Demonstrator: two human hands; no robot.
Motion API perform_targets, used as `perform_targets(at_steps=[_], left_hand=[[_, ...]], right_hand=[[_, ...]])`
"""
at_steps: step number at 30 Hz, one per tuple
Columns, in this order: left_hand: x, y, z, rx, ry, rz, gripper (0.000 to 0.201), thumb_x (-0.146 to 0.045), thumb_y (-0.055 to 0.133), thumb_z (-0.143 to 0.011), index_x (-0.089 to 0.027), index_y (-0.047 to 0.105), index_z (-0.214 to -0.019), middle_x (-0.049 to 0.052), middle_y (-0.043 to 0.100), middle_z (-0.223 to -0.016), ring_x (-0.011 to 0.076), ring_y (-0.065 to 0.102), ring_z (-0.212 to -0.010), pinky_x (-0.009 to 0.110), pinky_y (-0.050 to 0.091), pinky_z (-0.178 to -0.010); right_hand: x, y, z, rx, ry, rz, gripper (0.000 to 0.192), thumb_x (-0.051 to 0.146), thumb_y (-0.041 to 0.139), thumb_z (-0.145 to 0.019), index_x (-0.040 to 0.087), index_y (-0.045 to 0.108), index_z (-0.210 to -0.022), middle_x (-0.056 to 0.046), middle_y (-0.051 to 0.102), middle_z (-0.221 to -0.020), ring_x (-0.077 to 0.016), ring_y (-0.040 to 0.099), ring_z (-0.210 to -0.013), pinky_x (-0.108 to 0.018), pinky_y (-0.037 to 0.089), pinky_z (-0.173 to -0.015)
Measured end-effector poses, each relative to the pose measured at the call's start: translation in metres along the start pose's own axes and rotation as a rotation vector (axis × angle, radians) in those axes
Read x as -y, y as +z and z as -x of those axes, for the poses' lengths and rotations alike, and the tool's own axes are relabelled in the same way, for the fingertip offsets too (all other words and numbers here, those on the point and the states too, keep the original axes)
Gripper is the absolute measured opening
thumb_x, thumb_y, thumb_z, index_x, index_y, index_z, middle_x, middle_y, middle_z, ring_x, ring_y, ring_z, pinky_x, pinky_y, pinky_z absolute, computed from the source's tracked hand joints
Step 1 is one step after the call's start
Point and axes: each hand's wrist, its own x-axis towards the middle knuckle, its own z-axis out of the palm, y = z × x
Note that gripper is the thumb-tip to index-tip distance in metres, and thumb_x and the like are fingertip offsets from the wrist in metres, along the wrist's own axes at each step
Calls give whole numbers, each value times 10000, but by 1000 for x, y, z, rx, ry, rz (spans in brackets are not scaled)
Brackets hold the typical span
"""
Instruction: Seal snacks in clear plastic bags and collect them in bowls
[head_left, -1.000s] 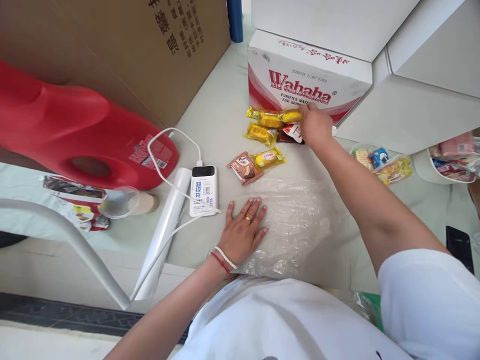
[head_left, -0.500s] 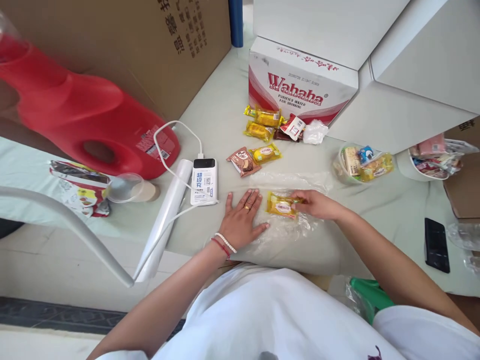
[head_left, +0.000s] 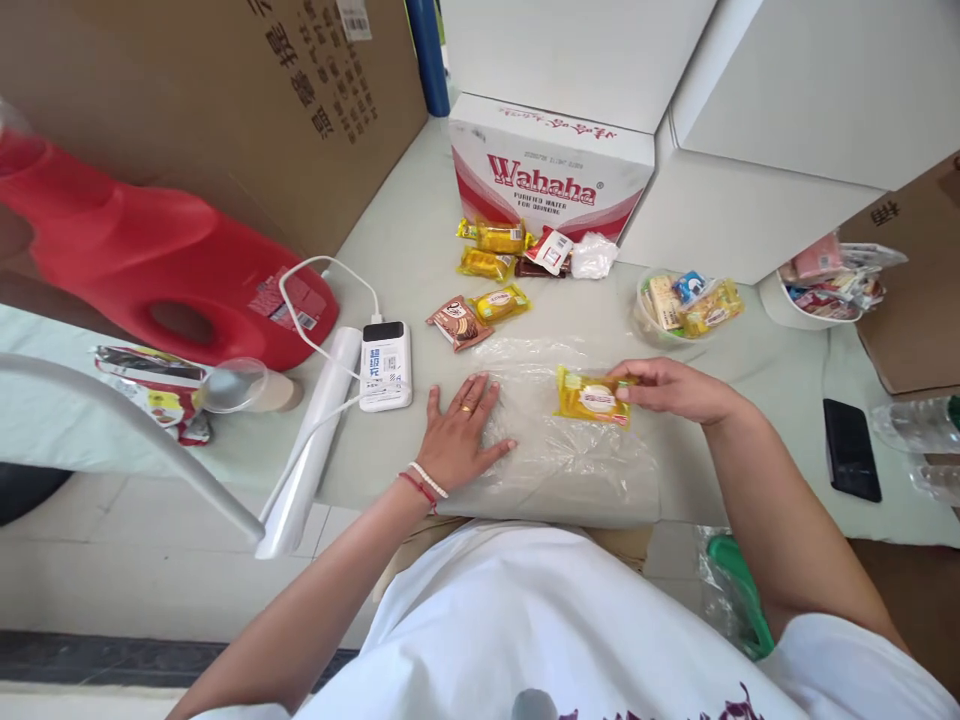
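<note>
I saw the left hand (head_left: 459,432) lying flat, palm down, fingers spread and pointing away from the body, a ring on one finger and two bracelets at the wrist. The right hand (head_left: 675,388) reached in from the right, forearm bare, its fingertips pinched together toward the left.

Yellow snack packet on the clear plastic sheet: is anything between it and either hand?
No. The right hand already pinches the yellow snack packet at its right edge. The left hand lies flat on the clear plastic sheet, with only bare sheet between.
</note>
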Motion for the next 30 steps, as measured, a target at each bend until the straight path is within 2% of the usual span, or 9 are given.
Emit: perform_targets(at_steps=[3,6,10,12,16,18,20,24,30], left_hand=[[-3,-1,6,-13,-22,-12,816,-618,514,-950,-221,309,-1633,194,256,-1705,392,275,-1571,736,71,-1222],[-2,-2,18,-80,-52,-55,764,-562,511,-969,-265,294,-1639,167,262,-1710,372,265,-1579,701,67,-1240],[5,-8,41,-216,-74,-127,700,-476,556,-969,-319,342,-1616,124,349,-1685,345,252,-1590,649,57,-1276],[10,-13,52,-249,-22,-118,633,-393,563,-968,-345,406,-1579,97,441,-1639,329,273,-1585,642,62,-1286],[18,-22,66,-37,315,43,637,-398,563,-950,-307,424,-1565,106,519,-1581,305,376,-1540,631,41,-1295],[22,-21,68,114,385,107,707,-497,579,-935,-252,410,-1576,137,515,-1579,320,392,-1529,635,24,-1290],[24,-18,67,183,349,124,655,-537,580,-939,-248,494,-1520,137,523,-1573,323,398,-1524,631,28,-1287],[26,-15,59,148,261,190,290,-404,500,-1013,-279,739,-1119,71,640,-1465,254,482,-1462,558,145,-1288],[28,-16,20,-98,29,494,281,-394,472,-1002,-235,694,-935,77,761,-1030,239,657,-1130,433,489,-1047]], right_hand=[[-4,17,-39,69,-87,75,453,544,682,-881,163,731,-1122,-52,740,-1039,-179,639,-902,-290,496,-811],[-18,39,-63,-29,-44,304,336,429,708,-862,177,741,-1081,-58,734,-1036,-201,653,-920,-313,511,-850],[-31,60,-33,-392,-95,498,421,333,710,-888,200,664,-1284,-122,646,-1251,-228,666,-967,-365,541,-884],[-35,69,-1,-395,-228,506,384,356,658,-949,228,641,-1310,-132,619,-1292,-241,656,-1049,-386,553,-925],[-58,94,48,-161,-410,562,618,483,770,-875,302,574,-1433,-130,565,-1446,-312,532,-1320,-504,512,-1087],[-75,105,54,-226,-381,597,556,416,738,-913,311,579,-1435,-127,564,-1470,-318,517,-1347,-540,509,-1092],[-86,111,52,-335,-367,575,335,307,603,-1000,301,653,-1331,-115,645,-1368,-283,593,-1252,-517,547,-1033],[-78,100,42,-369,-361,442,257,291,479,-1052,272,722,-1131,-83,745,-1092,-219,682,-988,-405,583,-883],[-42,46,22,-358,-189,240,321,485,572,-988,218,742,-1042,-50,743,-949,-181,673,-827,-296,525,-759]])
